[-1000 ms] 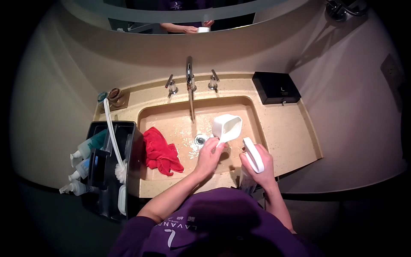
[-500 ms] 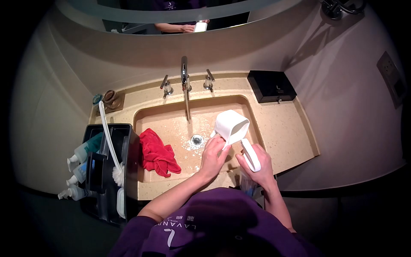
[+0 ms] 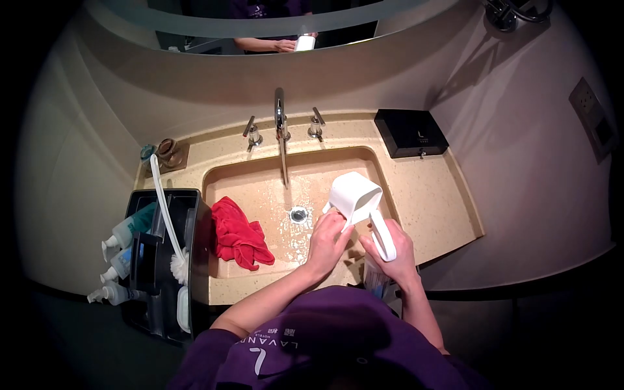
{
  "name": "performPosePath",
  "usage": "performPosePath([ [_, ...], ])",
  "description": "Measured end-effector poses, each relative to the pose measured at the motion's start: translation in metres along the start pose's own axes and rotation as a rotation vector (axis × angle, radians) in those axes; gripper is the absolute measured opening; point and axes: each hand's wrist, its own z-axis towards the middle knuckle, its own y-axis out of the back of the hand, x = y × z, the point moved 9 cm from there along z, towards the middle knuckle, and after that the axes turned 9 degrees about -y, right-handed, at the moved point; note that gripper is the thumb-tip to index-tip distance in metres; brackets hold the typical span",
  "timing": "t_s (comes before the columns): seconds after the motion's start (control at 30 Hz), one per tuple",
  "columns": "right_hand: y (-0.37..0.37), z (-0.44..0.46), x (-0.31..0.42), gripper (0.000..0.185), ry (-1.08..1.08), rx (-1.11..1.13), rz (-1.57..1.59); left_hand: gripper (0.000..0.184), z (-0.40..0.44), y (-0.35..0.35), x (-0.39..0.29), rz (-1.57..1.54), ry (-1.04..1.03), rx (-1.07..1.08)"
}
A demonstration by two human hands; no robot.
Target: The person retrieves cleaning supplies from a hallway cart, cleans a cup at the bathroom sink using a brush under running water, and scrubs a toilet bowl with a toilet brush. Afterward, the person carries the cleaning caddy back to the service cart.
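**Holding cup (image 3: 354,195) left, sprayer (image 3: 382,237) right, mouth turned to sprayer**

Got the cup in left hand (image 3: 327,242), fingers closed narrow on its near end. Can't see all the fingertips; partly hidden behind the cup. Held up over the right half of the sink (image 3: 250,185), right of the drain (image 3: 298,215). Tilted, mouth opening right and back toward the body.

Gripping the sprayer in right hand (image 3: 402,249), fingers wrapped below the white head. Running lengthwise from right hand forward and slightly left, right at the cup's mouth. Overlapping tip and rim in this view; can't tell if touching or just apart.

Key relation: lies just forward and left of right fingers, cup-wise; forward and a bit right of left fingers. Touching left hand, so nearest that one; near right hand too, with only the sprayer head between.

Keeping clear of cloth (image 3: 240,234) on the sink's left side, just beside caddy (image 3: 201,237). Well apart from both hands. Also apart from tap (image 3: 280,107), behind the drain.
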Motion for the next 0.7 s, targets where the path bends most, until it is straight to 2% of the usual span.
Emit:
performPosePath([
  [0.03, 0.001, -0.001, 0.004, 0.03, 0.032, -0.024, 0.013, 0.011, -0.001, 0.0, 0.001, -0.004, 0.012, 0.004],
  [0.17, -0.01, -0.004, 0.002, 0.03, -0.052, 0.111, 0.007, 0.011, -0.002, -0.004, 0.004, -0.044, 0.055, 0.018],
  [0.37, -0.009, 0.0, 0.005, 0.031, 0.019, 0.077, 0.029, 0.011, -0.005, -0.004, 0.006, -0.079, 0.077, 0.018],
  [0.57, -0.012, 0.0, 0.004, 0.031, -0.035, 0.105, -0.056, 0.014, -0.009, -0.009, 0.012, -0.126, 0.132, 0.044],
  [0.7, -0.006, 0.003, 0.0, 0.03, -0.015, 0.043, -0.037, 0.016, -0.011, -0.009, 0.014, -0.121, 0.176, 0.074],
])
